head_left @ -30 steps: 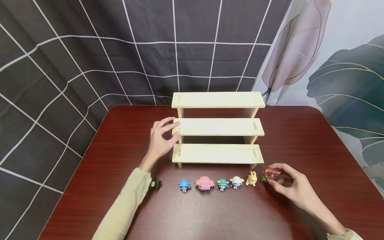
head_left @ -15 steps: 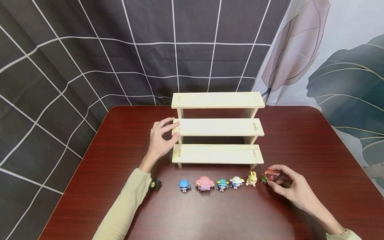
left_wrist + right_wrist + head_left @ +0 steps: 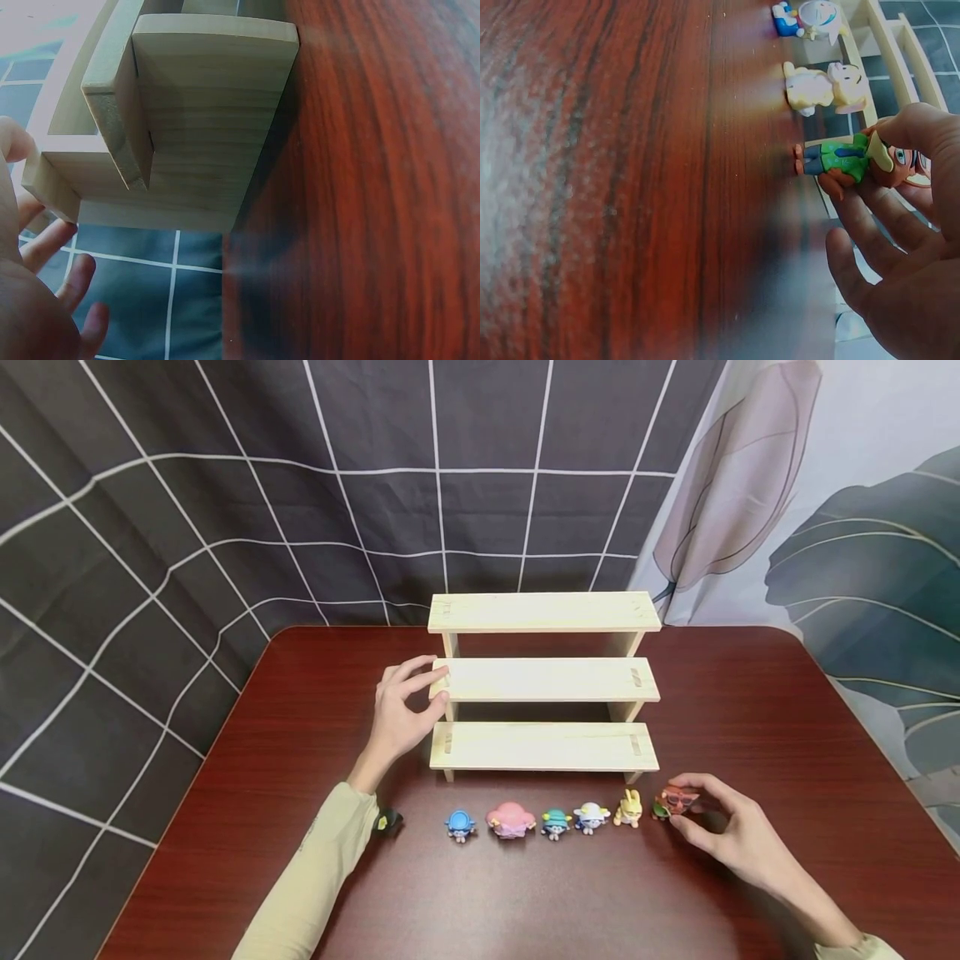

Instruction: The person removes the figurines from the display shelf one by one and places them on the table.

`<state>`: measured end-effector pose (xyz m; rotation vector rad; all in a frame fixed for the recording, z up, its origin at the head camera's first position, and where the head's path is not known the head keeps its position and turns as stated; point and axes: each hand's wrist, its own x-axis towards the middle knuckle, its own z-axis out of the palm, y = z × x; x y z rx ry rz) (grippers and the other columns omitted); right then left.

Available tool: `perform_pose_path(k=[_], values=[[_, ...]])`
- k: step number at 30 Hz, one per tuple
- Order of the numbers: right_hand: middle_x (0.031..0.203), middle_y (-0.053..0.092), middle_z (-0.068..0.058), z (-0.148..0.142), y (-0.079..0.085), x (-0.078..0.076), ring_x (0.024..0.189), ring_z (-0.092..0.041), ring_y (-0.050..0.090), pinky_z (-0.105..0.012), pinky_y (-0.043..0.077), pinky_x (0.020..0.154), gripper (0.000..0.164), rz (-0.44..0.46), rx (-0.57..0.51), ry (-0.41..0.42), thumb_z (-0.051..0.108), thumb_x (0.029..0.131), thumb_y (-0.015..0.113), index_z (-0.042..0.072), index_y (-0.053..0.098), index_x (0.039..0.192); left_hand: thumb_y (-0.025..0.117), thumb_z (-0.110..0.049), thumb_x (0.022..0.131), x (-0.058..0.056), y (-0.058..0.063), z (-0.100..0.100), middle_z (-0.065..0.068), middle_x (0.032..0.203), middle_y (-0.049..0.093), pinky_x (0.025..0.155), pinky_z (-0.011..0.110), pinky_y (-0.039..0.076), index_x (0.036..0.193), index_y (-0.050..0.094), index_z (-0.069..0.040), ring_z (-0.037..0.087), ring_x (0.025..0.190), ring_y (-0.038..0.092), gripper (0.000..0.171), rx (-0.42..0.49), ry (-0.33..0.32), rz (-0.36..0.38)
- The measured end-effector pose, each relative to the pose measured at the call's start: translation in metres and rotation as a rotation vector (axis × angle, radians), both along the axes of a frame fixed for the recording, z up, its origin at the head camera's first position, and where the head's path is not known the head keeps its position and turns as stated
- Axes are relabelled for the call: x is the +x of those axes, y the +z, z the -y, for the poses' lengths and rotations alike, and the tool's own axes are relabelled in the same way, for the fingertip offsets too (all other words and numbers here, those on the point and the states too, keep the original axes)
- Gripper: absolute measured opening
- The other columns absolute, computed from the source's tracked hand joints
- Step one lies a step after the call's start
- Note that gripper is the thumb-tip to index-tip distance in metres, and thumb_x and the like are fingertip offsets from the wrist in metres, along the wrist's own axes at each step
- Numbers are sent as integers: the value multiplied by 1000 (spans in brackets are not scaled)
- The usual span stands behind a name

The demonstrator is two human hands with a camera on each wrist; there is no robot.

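Observation:
My left hand (image 3: 403,710) holds the left end of the middle step of a pale wooden three-step display shelf (image 3: 543,747), thumb on one side and fingers on the other. In the left wrist view that plank end (image 3: 51,186) sits between them, the other fingertips loose below. At the right, my right hand (image 3: 738,839) pinches an orange fox-like figurine (image 3: 677,799) by its head and upper body. The right wrist view shows its green shirt (image 3: 844,159) and blue trousers, its feet close over the table. A yellow rabbit figurine (image 3: 628,808) stands just left of it.
Along the shelf's front runs a row with a white-hatted figurine (image 3: 591,817), a green-hatted one (image 3: 556,823), a pink one (image 3: 512,820) and a blue one (image 3: 460,825). A dark figurine (image 3: 387,821) is partly behind the left sleeve. Behind the red-brown table (image 3: 525,902) hangs a checked curtain (image 3: 487,510).

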<state>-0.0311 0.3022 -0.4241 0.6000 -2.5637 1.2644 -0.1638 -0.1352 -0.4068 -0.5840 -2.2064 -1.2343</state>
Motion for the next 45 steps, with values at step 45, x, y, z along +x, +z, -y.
perform_pose_path(k=[45], values=[[96, 66, -1, 1, 0, 0, 84, -4, 64, -15, 51, 75, 56, 31, -22, -14, -17, 67, 82, 5, 63, 115, 73, -14, 80, -2, -2, 0, 14, 123, 67, 82, 54, 34, 114, 77, -8, 36, 106, 53, 35, 0, 9, -26]])
